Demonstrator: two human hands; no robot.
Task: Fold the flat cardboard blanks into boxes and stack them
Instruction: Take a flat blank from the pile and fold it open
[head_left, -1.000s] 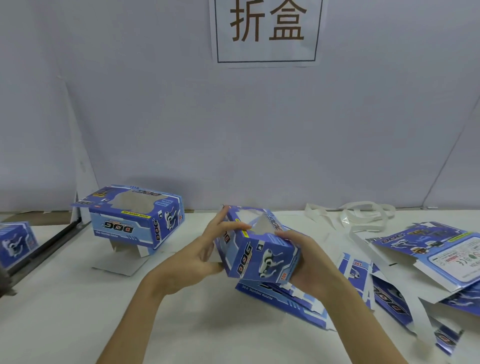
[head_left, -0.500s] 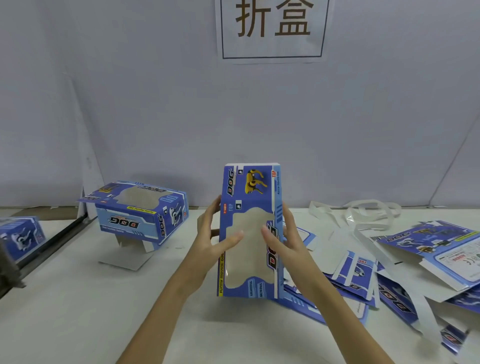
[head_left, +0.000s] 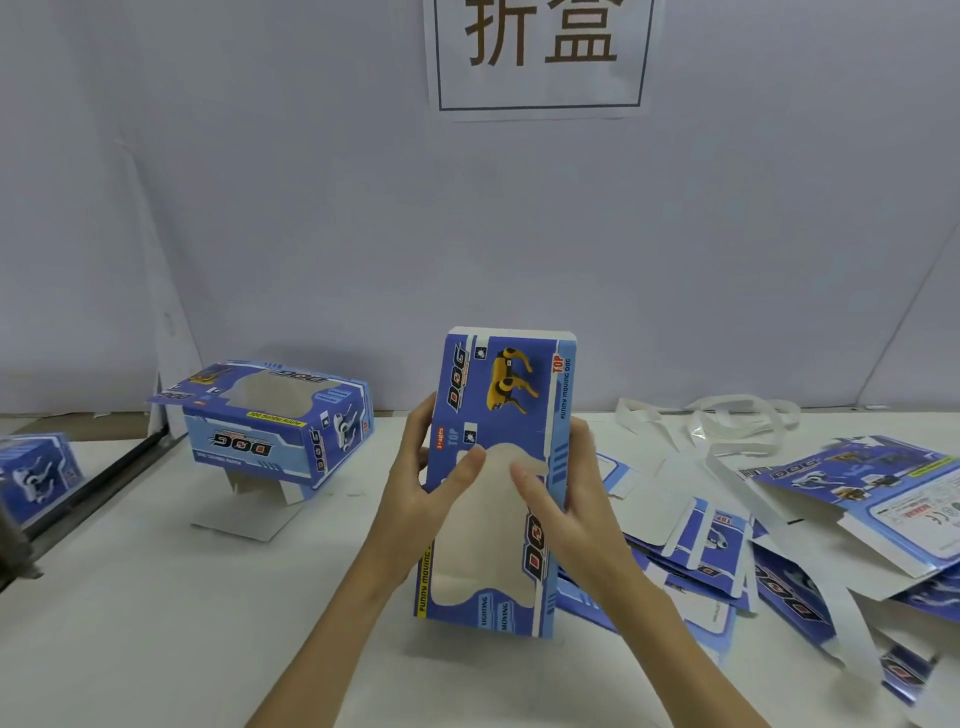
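Box (head_left: 493, 483) now stands upright between my left hand (head_left: 415, 499) and right hand (head_left: 566, 499), both gripping its sides; 1 second back it lay tilted, so the ends get folded next.

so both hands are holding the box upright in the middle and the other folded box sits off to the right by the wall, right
Not quite. In the head view both hands, left hand and right hand, do hold the box upright, but the other folded box sits to the left, not the right.

- The upright box (head_left: 496, 483) stands at table (head_left: 130, 623) centre, between both hands.
- A folded box (head_left: 270, 423) sits at ten o'clock.
- Flat blanks (head_left: 810, 525) lie at three o'clock.
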